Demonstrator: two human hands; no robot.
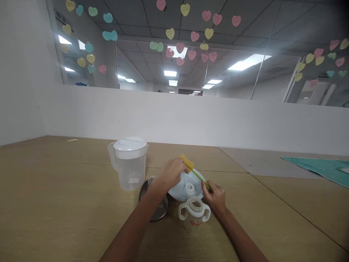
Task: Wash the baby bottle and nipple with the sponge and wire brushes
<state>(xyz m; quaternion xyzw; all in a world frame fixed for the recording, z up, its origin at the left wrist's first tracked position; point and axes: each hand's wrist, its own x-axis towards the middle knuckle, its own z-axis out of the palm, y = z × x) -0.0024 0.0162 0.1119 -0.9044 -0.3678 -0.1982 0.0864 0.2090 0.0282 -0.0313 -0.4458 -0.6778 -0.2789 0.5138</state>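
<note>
My left hand pinches the yellow sponge head of a bottle brush. My right hand grips the brush's thin green handle at its lower end. The brush slants over a pale blue bowl that holds a small white cap-like part. Just in front of the bowl stands a clear baby bottle with two white handles, uncapped, close to my right hand.
A clear plastic pitcher with a white lid stands left of the bowl. A round metal lid or plate lies under my left forearm. A teal cloth lies at the far right. A white partition wall runs behind the wooden table.
</note>
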